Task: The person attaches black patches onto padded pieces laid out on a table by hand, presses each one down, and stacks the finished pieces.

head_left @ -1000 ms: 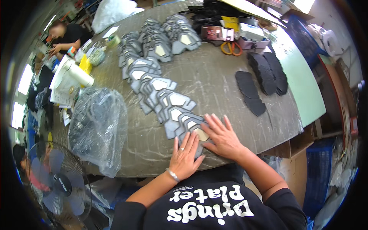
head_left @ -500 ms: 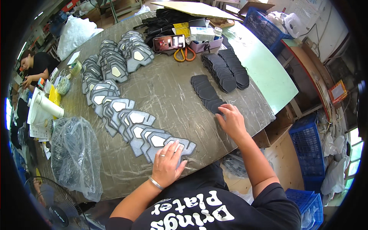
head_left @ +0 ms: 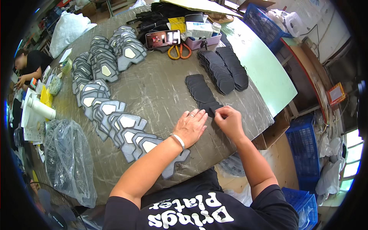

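Observation:
My right hand (head_left: 230, 122) pinches the near end of a short row of overlapping black rounded pieces (head_left: 200, 90), with thumb and fingertips closed on the edge of a black piece (head_left: 215, 108). Beside it, my left hand (head_left: 190, 127) lies flat on the table, fingers stretched toward the same row and holding nothing. Left of my hands runs a long row of overlapping grey shaped pads (head_left: 126, 122) with cream-coloured centres. My left forearm crosses above the near end of that row and hides part of it.
Two more black rows (head_left: 216, 73) lie farther back. Behind stand orange-handled scissors (head_left: 179, 52), a phone (head_left: 163, 39) and a purple box (head_left: 203, 43). A clear plastic bag (head_left: 69, 161) lies at left, above a fan (head_left: 57, 209). Another person (head_left: 32, 69) sits far left.
My left hand has left the grey pads and moved right and away from me, next to the black row. The right hand's fingers have drawn together at the row's near end.

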The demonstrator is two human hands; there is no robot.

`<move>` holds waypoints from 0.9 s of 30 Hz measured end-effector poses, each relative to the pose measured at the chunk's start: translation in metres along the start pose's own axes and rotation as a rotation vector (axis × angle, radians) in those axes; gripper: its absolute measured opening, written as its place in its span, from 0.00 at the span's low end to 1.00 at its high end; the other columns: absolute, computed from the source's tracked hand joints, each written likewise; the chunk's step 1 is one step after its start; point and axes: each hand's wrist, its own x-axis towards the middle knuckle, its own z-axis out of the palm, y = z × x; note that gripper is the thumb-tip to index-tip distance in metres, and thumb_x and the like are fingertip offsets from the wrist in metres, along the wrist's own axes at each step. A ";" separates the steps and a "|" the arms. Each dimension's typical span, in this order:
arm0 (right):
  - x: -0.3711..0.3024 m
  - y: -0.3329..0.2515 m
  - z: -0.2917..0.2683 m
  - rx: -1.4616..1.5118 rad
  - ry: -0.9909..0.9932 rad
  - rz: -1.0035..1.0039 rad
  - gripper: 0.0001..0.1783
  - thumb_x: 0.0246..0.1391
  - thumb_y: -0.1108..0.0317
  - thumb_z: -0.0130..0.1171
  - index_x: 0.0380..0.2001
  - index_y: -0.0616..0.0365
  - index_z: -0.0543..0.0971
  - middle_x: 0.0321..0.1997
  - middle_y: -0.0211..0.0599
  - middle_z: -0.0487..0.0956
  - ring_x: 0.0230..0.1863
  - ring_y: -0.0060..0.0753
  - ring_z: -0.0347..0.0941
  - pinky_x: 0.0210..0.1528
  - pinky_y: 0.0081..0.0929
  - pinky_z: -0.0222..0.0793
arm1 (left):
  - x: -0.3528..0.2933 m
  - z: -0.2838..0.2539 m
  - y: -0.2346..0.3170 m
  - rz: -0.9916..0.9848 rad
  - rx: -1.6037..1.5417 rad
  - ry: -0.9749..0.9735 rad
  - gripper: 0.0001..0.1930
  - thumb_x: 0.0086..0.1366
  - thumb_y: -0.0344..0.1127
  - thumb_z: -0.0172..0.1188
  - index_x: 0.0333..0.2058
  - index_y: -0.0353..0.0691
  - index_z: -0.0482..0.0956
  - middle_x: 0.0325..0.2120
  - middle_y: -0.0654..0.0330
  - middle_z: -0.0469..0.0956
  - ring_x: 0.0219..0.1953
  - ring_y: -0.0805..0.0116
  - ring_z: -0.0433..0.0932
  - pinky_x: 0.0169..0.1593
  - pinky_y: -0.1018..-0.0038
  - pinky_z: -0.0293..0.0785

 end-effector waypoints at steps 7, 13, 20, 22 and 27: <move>-0.011 0.015 -0.055 0.441 0.410 0.240 0.05 0.58 0.74 0.59 0.30 0.64 0.81 0.33 0.31 0.82 0.33 0.20 0.76 0.35 0.22 0.72 | 0.001 -0.009 0.008 -0.006 -0.032 0.039 0.22 0.66 0.43 0.57 0.54 0.37 0.75 0.56 0.55 0.74 0.59 0.58 0.70 0.61 0.61 0.63; -0.058 -0.070 -0.012 -0.078 0.090 -0.495 0.10 0.39 0.78 0.69 0.29 0.61 0.81 0.38 0.41 0.83 0.33 0.42 0.80 0.37 0.32 0.77 | -0.036 -0.044 0.056 -0.599 -1.370 0.351 0.09 0.66 0.30 0.64 0.42 0.34 0.76 0.36 0.61 0.80 0.36 0.75 0.80 0.39 0.78 0.76; -0.086 -0.102 0.011 0.570 -0.230 0.236 0.08 0.53 0.74 0.69 0.36 0.65 0.82 0.37 0.35 0.81 0.34 0.20 0.78 0.36 0.20 0.76 | -0.133 -0.065 0.041 -0.919 -1.395 0.443 0.05 0.67 0.28 0.61 0.37 0.32 0.78 0.28 0.61 0.82 0.30 0.78 0.82 0.33 0.82 0.76; -0.090 -0.093 0.010 0.556 -0.425 0.320 0.06 0.54 0.74 0.68 0.35 0.64 0.82 0.33 0.29 0.79 0.31 0.15 0.75 0.33 0.16 0.72 | -0.154 -0.071 0.043 -0.947 -1.402 0.416 0.05 0.67 0.29 0.61 0.37 0.32 0.78 0.28 0.60 0.82 0.29 0.78 0.82 0.33 0.81 0.77; -0.095 -0.096 0.015 0.460 -0.720 0.455 0.08 0.57 0.71 0.66 0.27 0.63 0.79 0.21 0.17 0.73 0.23 0.06 0.63 0.22 0.11 0.57 | -0.173 -0.068 0.050 -0.979 -1.192 0.349 0.11 0.65 0.31 0.65 0.44 0.34 0.79 0.34 0.58 0.82 0.32 0.73 0.82 0.35 0.78 0.77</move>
